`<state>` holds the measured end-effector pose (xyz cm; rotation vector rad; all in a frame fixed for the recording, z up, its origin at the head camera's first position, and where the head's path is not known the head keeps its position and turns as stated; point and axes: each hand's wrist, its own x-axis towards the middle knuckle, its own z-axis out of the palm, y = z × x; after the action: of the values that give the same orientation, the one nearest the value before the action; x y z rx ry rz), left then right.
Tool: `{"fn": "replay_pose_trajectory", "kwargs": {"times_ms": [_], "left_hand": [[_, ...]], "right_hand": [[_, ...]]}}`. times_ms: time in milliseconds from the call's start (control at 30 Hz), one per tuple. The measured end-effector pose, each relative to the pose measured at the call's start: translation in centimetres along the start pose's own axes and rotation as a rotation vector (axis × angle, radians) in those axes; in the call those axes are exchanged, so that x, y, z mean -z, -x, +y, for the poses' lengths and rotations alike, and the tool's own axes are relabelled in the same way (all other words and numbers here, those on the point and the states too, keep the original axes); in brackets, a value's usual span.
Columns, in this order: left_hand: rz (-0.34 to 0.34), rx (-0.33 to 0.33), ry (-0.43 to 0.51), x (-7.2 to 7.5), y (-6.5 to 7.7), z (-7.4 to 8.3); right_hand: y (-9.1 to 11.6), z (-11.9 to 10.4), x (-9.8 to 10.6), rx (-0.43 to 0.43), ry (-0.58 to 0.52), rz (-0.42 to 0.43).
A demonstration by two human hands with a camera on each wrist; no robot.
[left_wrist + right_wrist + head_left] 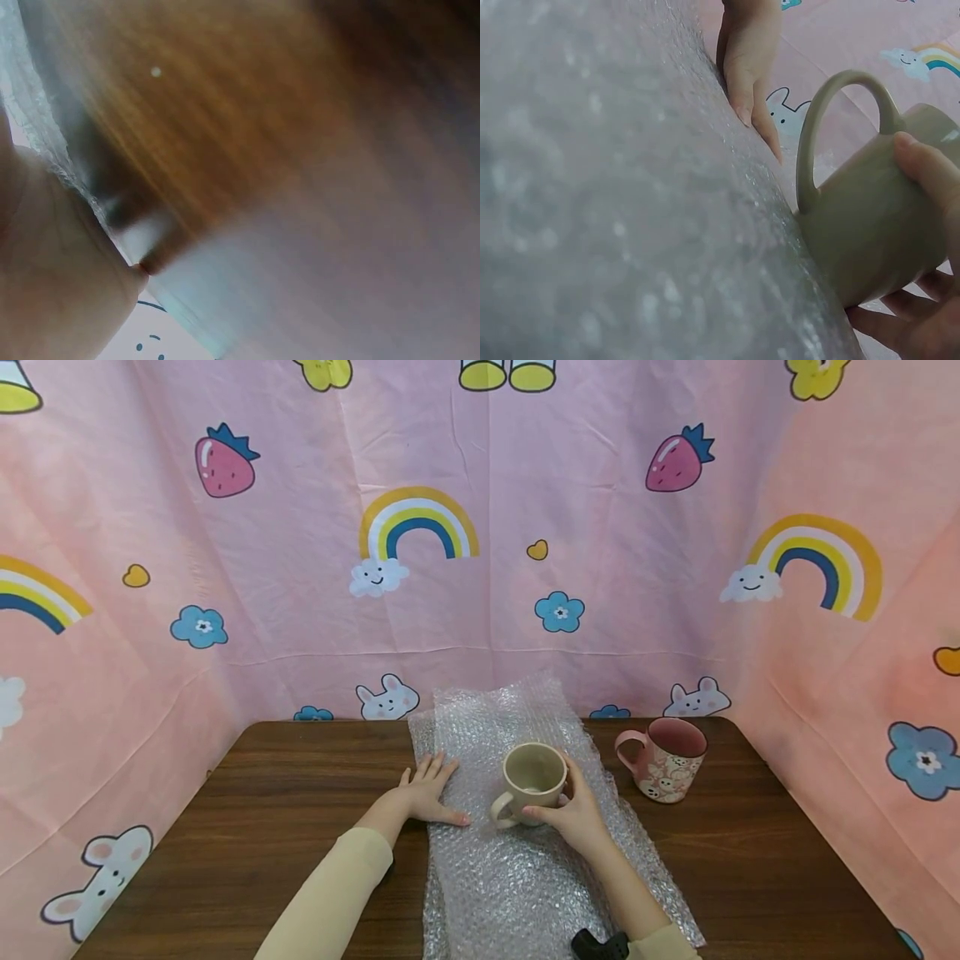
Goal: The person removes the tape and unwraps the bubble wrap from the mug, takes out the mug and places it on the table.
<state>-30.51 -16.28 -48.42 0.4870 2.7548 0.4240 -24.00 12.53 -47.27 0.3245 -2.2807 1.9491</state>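
A cream mug (525,810) stands upright on the bubble wrap (517,893), its handle toward the left and front. My right hand (581,814) holds the mug by its right side, thumb in front and fingers round the back. In the right wrist view the thumb lies on the wall of the mug (870,225) and the fingers curl under its far side. My left hand (427,793) rests flat with spread fingers on the left edge of the bubble wrap. The left wrist view shows part of the left hand (60,255) beside the wrap's edge.
A pink patterned mug (667,768) stands at the back right of the brown wooden table (315,810), handle to the left. The bubble wrap lies in layers from the front edge to the back. A printed pink cloth (487,635) hangs behind and at both sides.
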Motion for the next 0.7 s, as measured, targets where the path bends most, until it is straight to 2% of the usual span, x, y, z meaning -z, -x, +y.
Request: {"fn": "replay_pose_trajectory", "kwargs": {"times_ms": [300, 467, 600, 700], "left_hand": [[0.000, 0.007, 0.000, -0.1, -0.2, -0.1], [-0.012, 0.016, -0.010, 0.5, 0.2, 0.4], [-0.020, 0.011, 0.005, 1.4, 1.1, 1.4], [-0.025, 0.019, -0.005, 1.6, 1.2, 1.6]], "right_hand": [[0.1, 0.1, -0.1, -0.031, -0.012, 0.014], [0.2, 0.0, 0.0, -0.027, 0.004, 0.035], [1.1, -2.9, 0.2, -0.028, 0.030, 0.040], [1.4, -3.8, 0.5, -0.019, 0.014, 0.041]]}}
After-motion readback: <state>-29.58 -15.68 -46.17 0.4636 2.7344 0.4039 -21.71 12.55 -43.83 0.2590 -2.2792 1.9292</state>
